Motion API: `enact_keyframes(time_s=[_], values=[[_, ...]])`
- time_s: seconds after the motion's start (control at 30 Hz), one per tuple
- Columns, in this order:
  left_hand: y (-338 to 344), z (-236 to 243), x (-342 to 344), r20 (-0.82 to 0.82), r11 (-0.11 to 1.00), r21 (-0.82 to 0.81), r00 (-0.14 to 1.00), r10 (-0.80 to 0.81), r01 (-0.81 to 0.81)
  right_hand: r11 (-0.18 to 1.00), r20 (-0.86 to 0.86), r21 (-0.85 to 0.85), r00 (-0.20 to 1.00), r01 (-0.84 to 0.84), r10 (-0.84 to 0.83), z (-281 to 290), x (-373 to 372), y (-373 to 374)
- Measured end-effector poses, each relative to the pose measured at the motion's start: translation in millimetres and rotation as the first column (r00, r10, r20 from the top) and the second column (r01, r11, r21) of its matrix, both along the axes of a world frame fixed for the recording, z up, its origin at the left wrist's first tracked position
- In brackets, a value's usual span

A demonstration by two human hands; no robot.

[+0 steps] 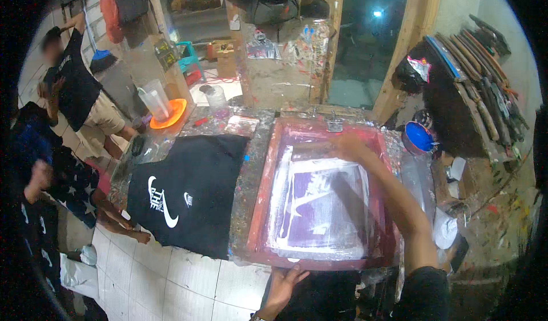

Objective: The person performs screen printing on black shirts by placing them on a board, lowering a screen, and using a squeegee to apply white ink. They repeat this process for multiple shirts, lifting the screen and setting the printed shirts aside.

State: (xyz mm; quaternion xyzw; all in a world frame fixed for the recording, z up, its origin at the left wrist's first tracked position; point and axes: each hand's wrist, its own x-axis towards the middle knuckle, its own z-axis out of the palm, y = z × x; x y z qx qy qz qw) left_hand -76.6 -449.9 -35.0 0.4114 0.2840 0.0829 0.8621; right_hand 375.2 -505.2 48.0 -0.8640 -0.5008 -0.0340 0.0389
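A screen printing frame (260,207) with a red-stained wooden rim lies on the worktable before me. White ink is smeared over its purple mesh, around a swoosh-shaped design. My right hand (349,148) is closed on a squeegee (311,150) near the far end of the mesh; the fingers partly hide the tool. At the frame's near edge, my left hand (282,287) grips the rim from below, some fingers hidden under it. Left of the frame, a black fabric piece (200,172) with white prints lies flat.
A blue ink tub (419,136) stands to the right of the frame. An orange plate (168,114) with a clear jug (154,98) is at the back left. Several squeegees (474,81) lean at the far right. Two people are at the left, one standing (74,81).
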Motion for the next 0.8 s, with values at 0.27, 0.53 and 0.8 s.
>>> enact_keyframes(time_s=[0.27, 0.53, 0.8], values=[[0.1, -2.3, 0.0, 0.037, 0.995, -0.048, 0.996, -0.084, 0.085, 0.984, 0.119, 0.160, 0.988, 0.083, -0.103, -30.2, 13.9, -7.9], [0.5, -2.2, 0.5, 0.017, 0.998, -0.012, 0.998, -0.064, 0.064, 0.962, 0.086, 0.199, 0.974, 0.188, -0.208, -24.5, -8.2, 14.8], [-4.4, 15.9, 3.3, 0.052, 0.999, 0.023, 0.997, -0.049, 0.048, 0.975, 0.412, 0.222, 0.904, 0.025, -0.117, -52.9, -48.8, -15.7]])
